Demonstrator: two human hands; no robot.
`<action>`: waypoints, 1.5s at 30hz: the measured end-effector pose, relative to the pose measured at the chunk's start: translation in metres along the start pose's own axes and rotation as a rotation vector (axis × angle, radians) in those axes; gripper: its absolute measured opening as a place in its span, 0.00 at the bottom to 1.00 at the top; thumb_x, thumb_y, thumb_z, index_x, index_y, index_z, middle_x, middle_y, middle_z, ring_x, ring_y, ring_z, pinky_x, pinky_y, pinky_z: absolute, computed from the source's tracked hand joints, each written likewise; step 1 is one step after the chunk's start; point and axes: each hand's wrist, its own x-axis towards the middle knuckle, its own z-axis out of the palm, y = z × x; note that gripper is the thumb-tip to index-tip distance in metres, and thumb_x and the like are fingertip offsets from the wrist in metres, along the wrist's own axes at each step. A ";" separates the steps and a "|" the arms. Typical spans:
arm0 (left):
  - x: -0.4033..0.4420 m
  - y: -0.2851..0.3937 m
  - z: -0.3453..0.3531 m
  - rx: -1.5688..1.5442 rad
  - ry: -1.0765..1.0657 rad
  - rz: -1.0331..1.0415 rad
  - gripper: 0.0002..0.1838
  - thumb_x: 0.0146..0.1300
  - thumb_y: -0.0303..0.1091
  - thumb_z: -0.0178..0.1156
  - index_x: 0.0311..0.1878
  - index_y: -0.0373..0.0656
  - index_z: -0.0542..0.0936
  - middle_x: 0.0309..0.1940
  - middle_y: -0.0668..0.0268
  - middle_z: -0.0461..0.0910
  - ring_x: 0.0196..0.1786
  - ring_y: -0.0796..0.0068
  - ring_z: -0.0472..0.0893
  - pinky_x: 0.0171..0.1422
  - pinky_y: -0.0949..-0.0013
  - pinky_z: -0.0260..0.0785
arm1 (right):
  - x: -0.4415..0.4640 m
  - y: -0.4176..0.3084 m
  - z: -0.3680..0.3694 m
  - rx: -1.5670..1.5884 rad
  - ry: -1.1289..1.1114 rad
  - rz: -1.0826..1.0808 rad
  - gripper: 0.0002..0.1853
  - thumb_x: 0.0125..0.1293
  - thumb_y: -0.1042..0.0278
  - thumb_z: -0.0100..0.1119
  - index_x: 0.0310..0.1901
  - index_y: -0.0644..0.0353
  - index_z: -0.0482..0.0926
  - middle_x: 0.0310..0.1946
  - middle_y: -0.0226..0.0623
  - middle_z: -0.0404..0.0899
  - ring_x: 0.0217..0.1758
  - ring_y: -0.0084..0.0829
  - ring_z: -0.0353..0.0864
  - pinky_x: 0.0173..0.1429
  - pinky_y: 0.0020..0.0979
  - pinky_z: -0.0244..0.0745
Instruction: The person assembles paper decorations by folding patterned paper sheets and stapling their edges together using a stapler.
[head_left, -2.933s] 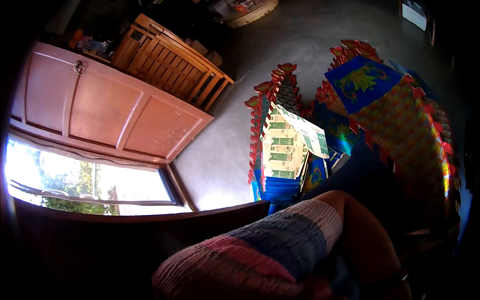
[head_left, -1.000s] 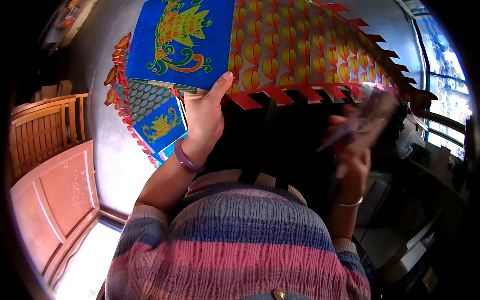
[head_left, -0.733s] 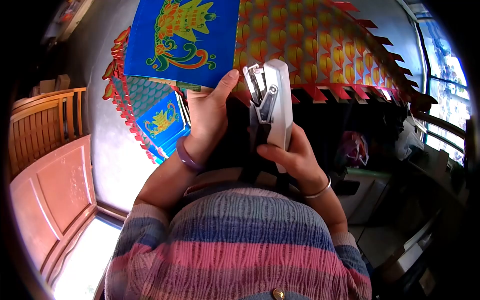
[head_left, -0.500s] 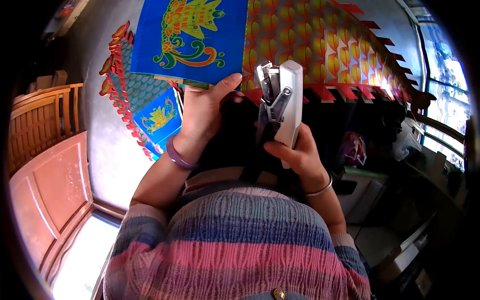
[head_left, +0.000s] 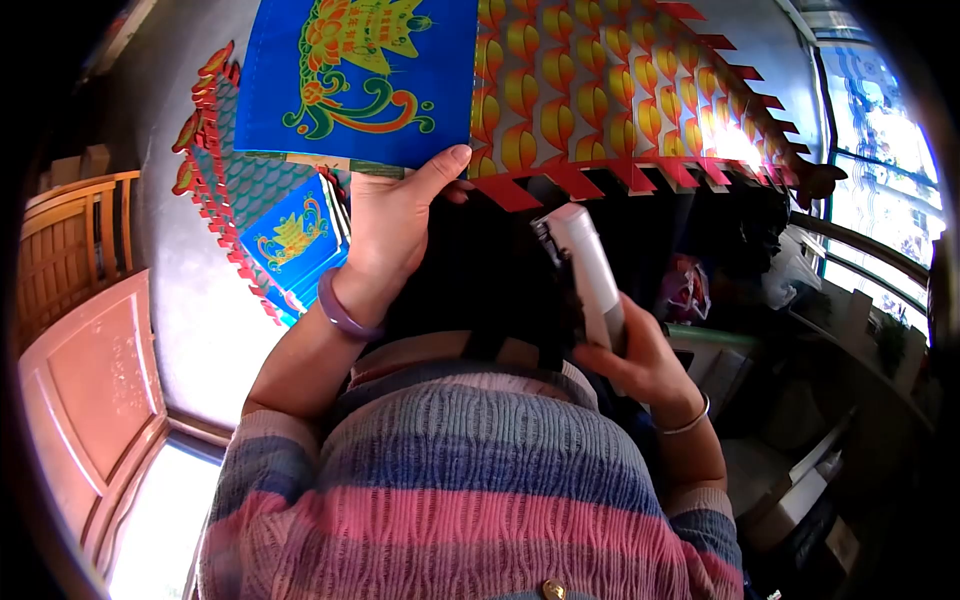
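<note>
My left hand [head_left: 392,222], with a purple bangle at its wrist, grips the lower edge of a large printed paper piece, thumb on top. Its blue panel [head_left: 360,90] bears a yellow, green and orange design; to the right runs a section [head_left: 570,85] of yellow-orange shapes with a red notched edge. My right hand [head_left: 642,362] is closed round a white stapler [head_left: 590,262], held below the red edge and apart from it. Fingers under the paper and behind the stapler are mostly hidden.
A second scaled piece [head_left: 270,130] with red trim and blue panels lies at the left. Beyond it are a wooden slatted frame [head_left: 78,235] and a pink door panel [head_left: 95,380]. Plastic bags [head_left: 790,275] and a window [head_left: 880,150] are at the right.
The stapler, first blurred at the right, came up beside my left hand, then moved down and right, tilting. My left hand keeps its hold on the paper, which has shifted slightly left in view.
</note>
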 end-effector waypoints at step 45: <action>0.000 0.001 -0.004 -0.001 -0.013 -0.038 0.08 0.57 0.25 0.64 0.40 0.40 0.79 0.32 0.67 0.82 0.29 0.77 0.81 0.30 0.78 0.71 | 0.045 -0.022 0.055 -0.036 0.164 -0.051 0.24 0.58 0.68 0.62 0.54 0.69 0.67 0.39 0.46 0.76 0.42 0.33 0.77 0.46 0.34 0.72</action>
